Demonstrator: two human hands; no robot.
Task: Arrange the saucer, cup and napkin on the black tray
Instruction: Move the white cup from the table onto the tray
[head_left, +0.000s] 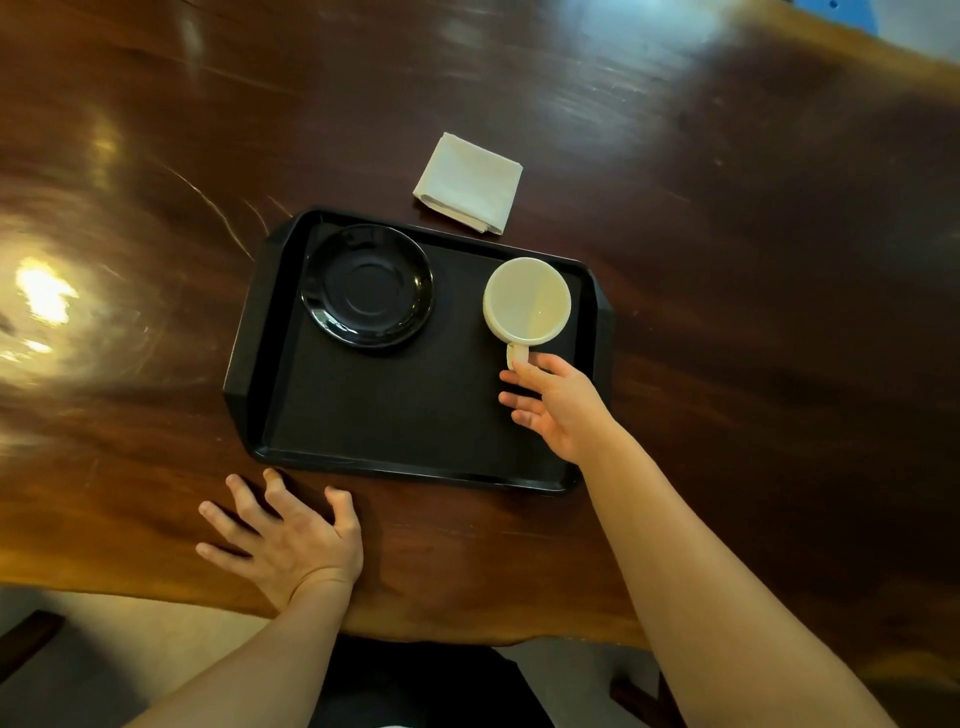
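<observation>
A black tray (395, 415) lies on the dark wooden table. A glossy black saucer (368, 290) sits in the tray's far left part. A cream cup (527, 300) stands upright in the far right part, its handle pointing toward me. My right hand (556, 405) is just below the cup with fingers spread; the fingertips touch or nearly touch the handle, and no grip shows. My left hand (283, 535) rests flat on the table in front of the tray's near left corner. A folded pale napkin (469, 182) lies on the table beyond the tray's far edge.
The wooden table (753, 260) stretches widely around the tray, with bright light reflections at the left. Its near edge runs below my left hand; pale floor shows beneath. Something blue (831, 13) is at the far right corner.
</observation>
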